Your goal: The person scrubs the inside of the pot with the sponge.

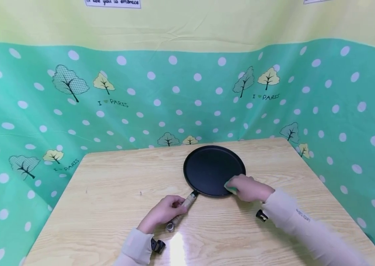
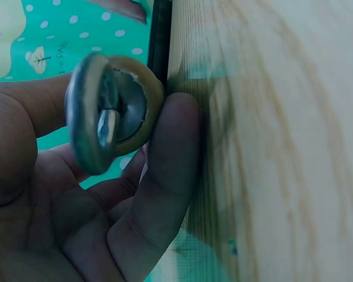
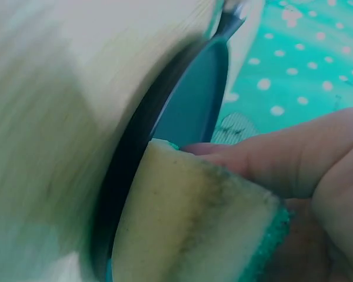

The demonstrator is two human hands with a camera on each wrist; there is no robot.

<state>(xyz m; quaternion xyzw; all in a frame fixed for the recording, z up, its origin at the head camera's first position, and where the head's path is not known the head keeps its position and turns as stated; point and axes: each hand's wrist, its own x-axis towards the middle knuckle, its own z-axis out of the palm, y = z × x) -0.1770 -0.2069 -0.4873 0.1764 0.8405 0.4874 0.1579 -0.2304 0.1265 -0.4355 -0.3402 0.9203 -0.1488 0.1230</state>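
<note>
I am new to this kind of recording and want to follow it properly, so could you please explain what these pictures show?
There is no machine here: a person works with two bare hands. The wide picture comes from a head-worn camera looking forward and down; the two close ones come from cameras on the left and right wrists. On the wooden table lies a flat black pan. The left hand holds its handle, which ends in a metal ring. The right hand holds a yellow-and-green sponge at the pan's edge. A patterned cloth hangs behind the table.
</note>
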